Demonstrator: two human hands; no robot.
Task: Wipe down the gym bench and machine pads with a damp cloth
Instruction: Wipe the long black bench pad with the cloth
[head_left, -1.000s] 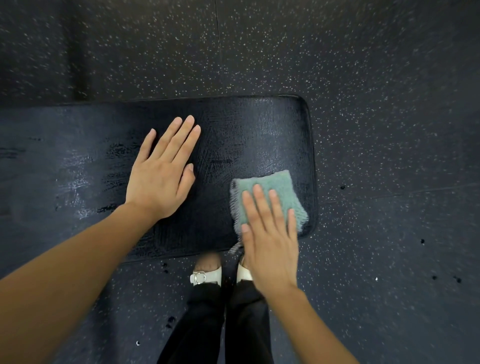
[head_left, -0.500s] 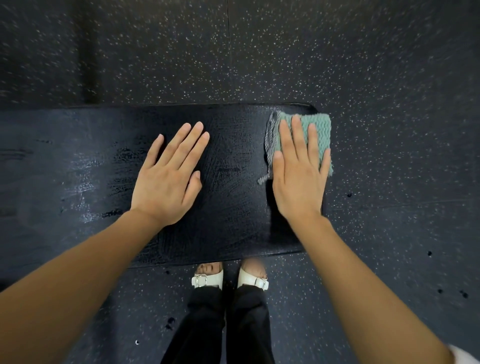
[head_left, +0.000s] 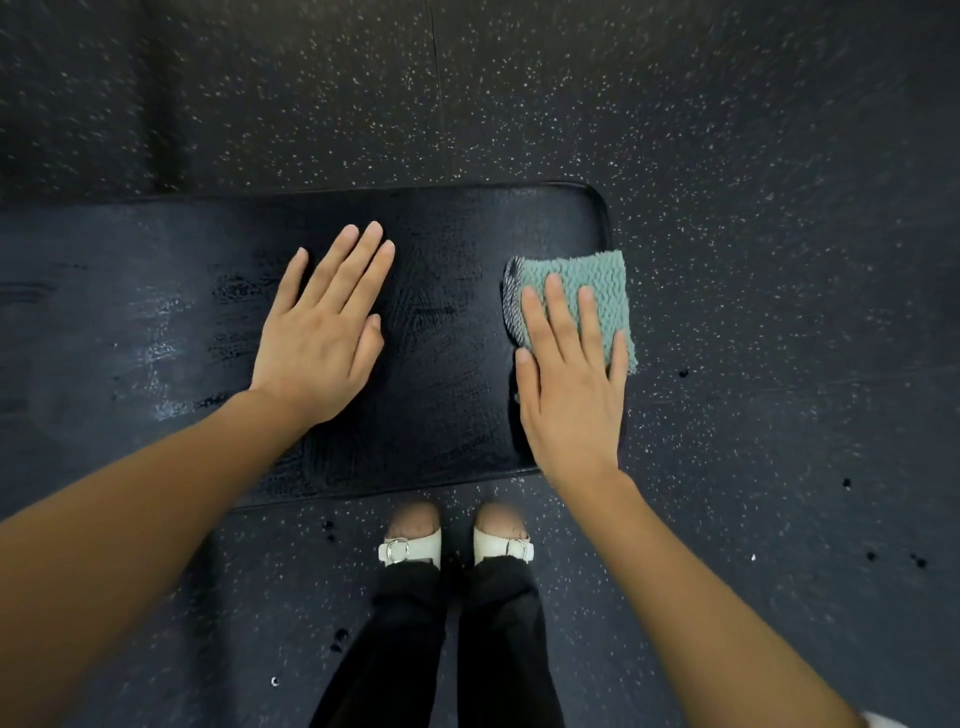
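The dark padded surface (head_left: 457, 364) runs long from left to right with its rounded end on the right, and the folded teal cloth (head_left: 587, 280) sits at that end, lapping over the surface's right edge. The right hand (head_left: 571, 395) lies flat on the cloth, grip spread, straight fingers pointing to the surface's far edge. The left hand (head_left: 317, 353) rests palm-down mid-surface, fingers straight and close together, angled far-right.

A single wide-angle view is taken from the head and aimed almost straight down. The bench (head_left: 457, 374) end is framed close across mid-picture, with the left hand (head_left: 322, 332) and right hand (head_left: 571, 400) on it. The feet (head_left: 413, 545) are caught below.
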